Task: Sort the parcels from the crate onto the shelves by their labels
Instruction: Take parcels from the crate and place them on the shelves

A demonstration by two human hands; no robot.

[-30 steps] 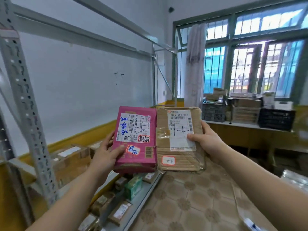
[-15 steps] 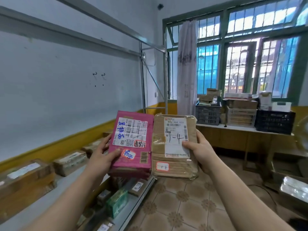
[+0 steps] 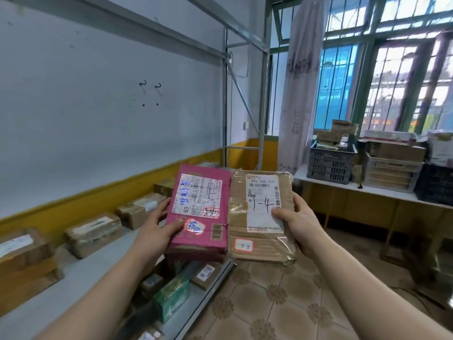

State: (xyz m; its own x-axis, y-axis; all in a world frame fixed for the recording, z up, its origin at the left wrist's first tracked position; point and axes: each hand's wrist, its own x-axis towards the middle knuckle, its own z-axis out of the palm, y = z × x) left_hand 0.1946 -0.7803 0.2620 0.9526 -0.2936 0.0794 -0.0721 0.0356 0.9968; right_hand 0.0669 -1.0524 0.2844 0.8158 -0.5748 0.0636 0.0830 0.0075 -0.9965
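Beside shelf [image 3: 81, 273], pink parcel [image 3: 199, 217] in left hand [image 3: 154, 231], apparently against brown parcel [image 3: 257, 244].

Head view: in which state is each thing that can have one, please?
pink parcel, sealed, held upright, label facing the camera.
brown parcel, taped shut, held upright beside it, label marked 1-4.
left hand, grips the pink parcel.
right hand, grips the brown parcel.
grey crate, filled with parcels.

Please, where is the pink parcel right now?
In the head view, the pink parcel is mid-frame in the left hand, beside the brown parcel held by the right hand.
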